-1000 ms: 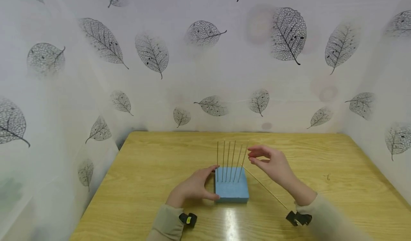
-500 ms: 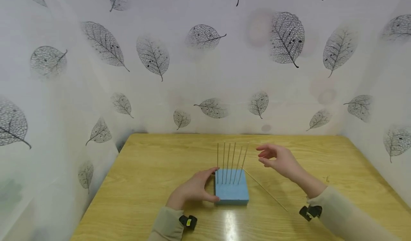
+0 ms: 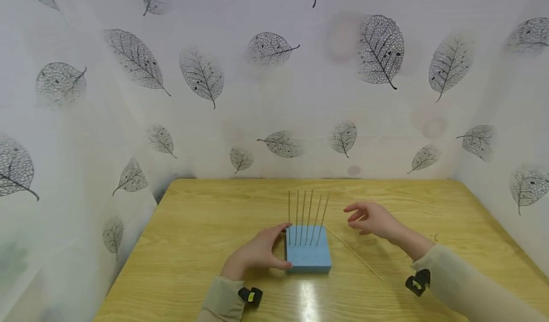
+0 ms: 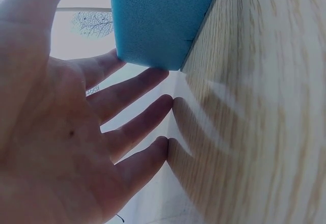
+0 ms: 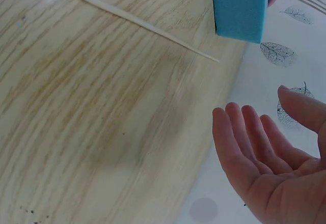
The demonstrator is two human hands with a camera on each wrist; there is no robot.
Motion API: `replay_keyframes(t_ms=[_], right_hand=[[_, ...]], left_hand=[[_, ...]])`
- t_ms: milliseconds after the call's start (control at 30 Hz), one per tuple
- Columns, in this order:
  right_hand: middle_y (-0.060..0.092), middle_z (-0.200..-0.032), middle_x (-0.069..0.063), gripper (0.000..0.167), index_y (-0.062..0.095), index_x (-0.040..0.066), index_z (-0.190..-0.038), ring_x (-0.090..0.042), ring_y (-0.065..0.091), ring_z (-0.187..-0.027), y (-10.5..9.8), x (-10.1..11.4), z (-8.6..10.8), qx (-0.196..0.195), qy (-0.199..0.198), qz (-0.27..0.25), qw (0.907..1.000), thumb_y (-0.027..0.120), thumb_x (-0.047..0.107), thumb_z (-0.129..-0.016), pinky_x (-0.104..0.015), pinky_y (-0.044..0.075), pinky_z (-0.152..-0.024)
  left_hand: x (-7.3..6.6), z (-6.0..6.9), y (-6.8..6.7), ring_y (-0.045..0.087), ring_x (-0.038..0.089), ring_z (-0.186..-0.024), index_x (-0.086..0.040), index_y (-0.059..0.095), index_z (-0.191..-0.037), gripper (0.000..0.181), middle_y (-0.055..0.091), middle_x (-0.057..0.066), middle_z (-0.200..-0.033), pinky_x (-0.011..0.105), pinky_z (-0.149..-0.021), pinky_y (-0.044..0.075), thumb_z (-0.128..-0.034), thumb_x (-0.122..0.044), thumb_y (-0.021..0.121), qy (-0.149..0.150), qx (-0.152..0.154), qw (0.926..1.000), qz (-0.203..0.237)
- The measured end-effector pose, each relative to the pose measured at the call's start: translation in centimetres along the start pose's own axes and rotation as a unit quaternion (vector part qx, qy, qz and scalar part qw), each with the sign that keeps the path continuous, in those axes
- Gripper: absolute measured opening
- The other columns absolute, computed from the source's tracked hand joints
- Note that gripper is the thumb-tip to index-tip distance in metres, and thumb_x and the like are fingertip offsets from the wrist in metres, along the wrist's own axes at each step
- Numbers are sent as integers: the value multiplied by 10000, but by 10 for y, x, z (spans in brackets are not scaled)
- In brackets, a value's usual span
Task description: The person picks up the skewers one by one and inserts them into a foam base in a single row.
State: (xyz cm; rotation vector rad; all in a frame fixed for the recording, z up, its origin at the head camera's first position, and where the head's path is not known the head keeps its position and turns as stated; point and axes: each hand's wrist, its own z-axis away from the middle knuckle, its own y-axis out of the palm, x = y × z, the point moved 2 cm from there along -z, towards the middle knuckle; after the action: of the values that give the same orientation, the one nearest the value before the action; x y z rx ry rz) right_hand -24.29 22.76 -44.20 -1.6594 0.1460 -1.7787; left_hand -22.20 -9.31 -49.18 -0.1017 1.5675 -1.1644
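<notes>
A light blue foam block (image 3: 309,256) lies on the table, with several thin wooden skewers (image 3: 289,217) standing in a row in it, the rightmost ones tilted. My left hand (image 3: 256,251) holds the block at its left side, thumb at the near corner and index finger at the far corner. The left wrist view has the fingers (image 4: 135,91) against the block's edge and the tabletop. Over the table to the right, my right hand (image 3: 373,221) hovers with relaxed, slightly bent fingers and nothing in it. One loose skewer (image 5: 142,25) lies between that hand and the block.
The yellow wood-grain table (image 3: 206,207) extends around the block. A tiny curled scrap (image 3: 435,237) lies right of the right hand. Behind and beside the table hang white sheets (image 3: 240,88) printed with dark leaves.
My right hand has drawn away from the rightmost upright skewer, moving right and then slightly lower. My left hand stays at the block, and the loose skewer has not moved.
</notes>
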Motion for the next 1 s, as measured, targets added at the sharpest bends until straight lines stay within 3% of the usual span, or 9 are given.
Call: replay_keyframes(t_ms=[300,533,1000], right_hand=[[666,-1145,-258,470,494,-107,-1359,-304,698,-955,0,-16,-6,689,638,-738,9928,631,69,-946,-455,626,-775],[716,-1036,-166,473,505,-133,-1330,-239,709,-886,1,-26,-10,1072,929,-885,9859,653,68,-928,-434,630,-752],[716,-774,-31,342,645,-63,-1155,-110,675,-672,17,-29,-16,789,1644,-529,9818,732,32,-838,-321,615,-608]], left_hand=[[1,0,0,368,279,-1445,-115,275,-1565,1034,375,65,-1579,499,-1199,322,-755,-438,832,-12,29,10000,37],[2,0,1,376,263,-1440,-129,275,-1567,1031,382,50,-1575,489,-1195,333,-757,-450,827,19,1,10000,55],[2,0,-1,373,266,-1443,-126,273,-1569,1034,383,53,-1575,485,-1199,328,-756,-442,827,59,34,10000,4]])
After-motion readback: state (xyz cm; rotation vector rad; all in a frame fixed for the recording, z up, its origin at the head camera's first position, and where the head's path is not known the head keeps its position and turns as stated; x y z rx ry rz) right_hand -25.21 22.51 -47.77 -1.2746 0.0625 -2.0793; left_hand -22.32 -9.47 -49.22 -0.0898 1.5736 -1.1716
